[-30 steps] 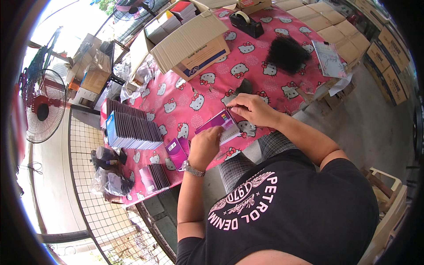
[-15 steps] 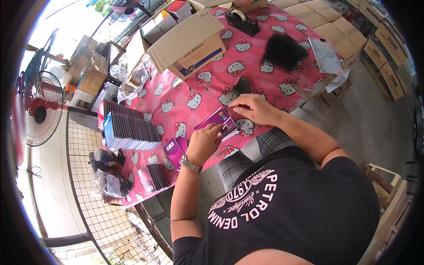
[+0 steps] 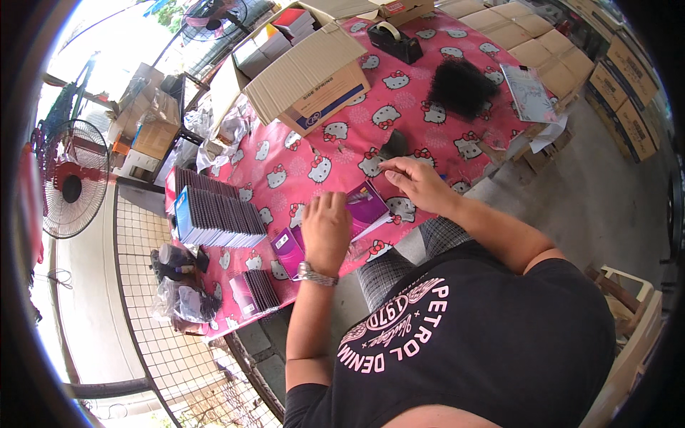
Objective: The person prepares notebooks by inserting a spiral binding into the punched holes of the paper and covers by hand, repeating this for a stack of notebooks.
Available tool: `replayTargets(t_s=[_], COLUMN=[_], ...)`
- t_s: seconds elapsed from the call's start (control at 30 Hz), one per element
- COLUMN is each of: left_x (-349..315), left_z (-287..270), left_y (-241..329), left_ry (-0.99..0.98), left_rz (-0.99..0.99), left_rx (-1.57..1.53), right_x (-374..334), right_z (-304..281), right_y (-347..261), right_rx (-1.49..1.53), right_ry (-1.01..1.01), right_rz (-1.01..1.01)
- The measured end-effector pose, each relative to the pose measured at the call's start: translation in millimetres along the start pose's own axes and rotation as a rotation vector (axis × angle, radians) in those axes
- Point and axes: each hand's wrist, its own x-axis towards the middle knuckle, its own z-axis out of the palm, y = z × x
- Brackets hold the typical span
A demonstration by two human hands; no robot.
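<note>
A purple notebook with white page edges lies near the table's front edge, between my hands. My left hand is over its left end, knuckles up and fingers bent down. Its fingertips are hidden, so any grip cannot be seen. Just beyond the notebook's right end, my right hand hovers with its fingers loosely stretched and nothing in them. Another purple notebook lies left of my left hand, partly covered by it. A small dark grey piece rests beyond my right hand.
Stacked spiral notebooks stand at the left, with a smaller stack nearer me. An opened carton holds books at the back. A tape dispenser, a black bristly pile and a light-covered notebook lie farther right.
My left hand has moved up and left across the notebook, hiding its left end. The notebook's printed corner no longer shows. My right hand has shifted slightly right and its fingers have loosened.
</note>
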Motion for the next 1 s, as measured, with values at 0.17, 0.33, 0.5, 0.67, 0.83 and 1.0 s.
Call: replayTargets(t_s=[0.17, 0.33, 0.5, 0.67, 0.83, 1.0], left_x=[-14.5, 3.2, 7.8, 7.0, 5.5, 1.1], left_z=[29.6, 23.2, 27.3, 24.5, 25.6, 25.0], left_y=[2.0, 5.7, -0.3, 2.8, 11.2, 10.6], left_ry=[0.05, 0.037, 0.068, 0.064, 0.159, 0.145], left_rz=[-0.096, -0.064, -0.052, 0.011, 0.014, -0.005], left_rx=[0.093, 0.051, -0.004, -0.055, -0.04, -0.007], right_x=[-30.9, -28.2, -1.4, 23.3, 25.2, 17.5], right_z=[26.1, 47.8, 37.2, -0.4, 3.8, 13.0], right_y=[-27.4, -44.3, -26.8, -34.0, -20.1, -26.2], right_rx=[0.012, 0.03, 0.09, -0.213, -0.267, -0.442], right_ry=[-0.088, -0.271, -0.2, -0.221, -0.195, -0.09], right_rz=[0.109, 0.169, 0.117, -0.267, -0.428, -0.562])
